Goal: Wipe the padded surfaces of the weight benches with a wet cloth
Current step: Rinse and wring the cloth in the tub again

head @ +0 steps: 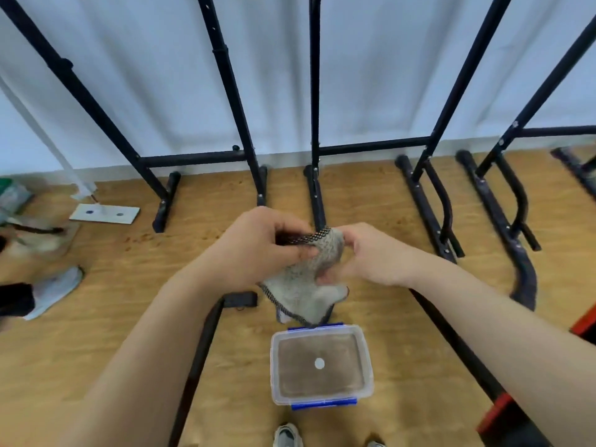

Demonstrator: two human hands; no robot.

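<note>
- Two hands are gripping one grey knitted cloth [303,285] in mid-air: the left hand [258,243] is pinching its dark-edged upper hem, and the right hand [371,256] is curling round the bunched middle.
- Its lower part is hanging loose, directly above the far rim of a clear plastic container [273,366] with blue clips.
- That container is sitting open on the wooden floor [403,366], between the person's forearms and just ahead of their shoes [288,435]. It seems to be holding shallow water.
- Judging by the grip, the step in hand is preparation: wringing or rearranging the wetted cloth over the water, not wiping.
- No padded surface is plainly showing. Black metal frames [232,91] are standing along the white wall, and whether the red-and-black edge [583,321] at the right belongs to a bench cannot be told.
- Next, the cloth probably needs squeezing until it is only damp, with drips falling into the container.
- After that, it wants folding into a flat pad in one hand and carrying to a bench pad.
</note>
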